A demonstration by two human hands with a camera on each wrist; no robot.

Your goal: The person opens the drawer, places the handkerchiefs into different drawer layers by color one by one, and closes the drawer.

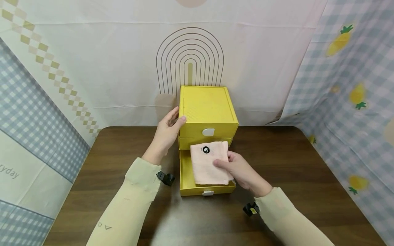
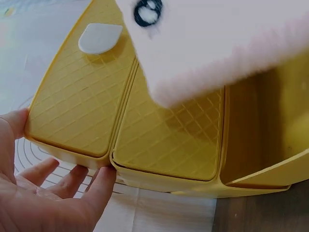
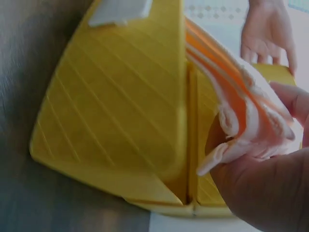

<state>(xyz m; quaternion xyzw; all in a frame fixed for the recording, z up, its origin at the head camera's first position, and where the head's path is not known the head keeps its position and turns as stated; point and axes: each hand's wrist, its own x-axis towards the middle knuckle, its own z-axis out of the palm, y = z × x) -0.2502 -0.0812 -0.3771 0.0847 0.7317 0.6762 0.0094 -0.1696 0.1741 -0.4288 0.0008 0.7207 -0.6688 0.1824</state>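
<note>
A folded pale pink towel [image 1: 210, 167] with a round black-and-white patch hangs over the pulled-out bottom drawer [image 1: 186, 172] of a yellow drawer cabinet [image 1: 206, 102]. My right hand [image 1: 240, 169] pinches it by the right edge, thumb on the front and fingers behind. In the right wrist view the stacked layers of the towel [image 3: 260, 121] show between thumb and fingers. My left hand [image 1: 166, 133] rests against the cabinet's left side, its thumb at the top edge. From the left wrist, the spread fingers [image 2: 99, 193] touch the cabinet's side. Part of the drawer's inside is hidden by the towel.
The cabinet stands on a dark brown wooden table [image 1: 123, 191], close to a white cloth backdrop [image 1: 123, 61]. White tabs [image 1: 208, 132] mark the drawer fronts. Checked cloth with pineapples [image 1: 347, 112] hangs at the right. Both wrists carry small black cameras [image 1: 166, 178].
</note>
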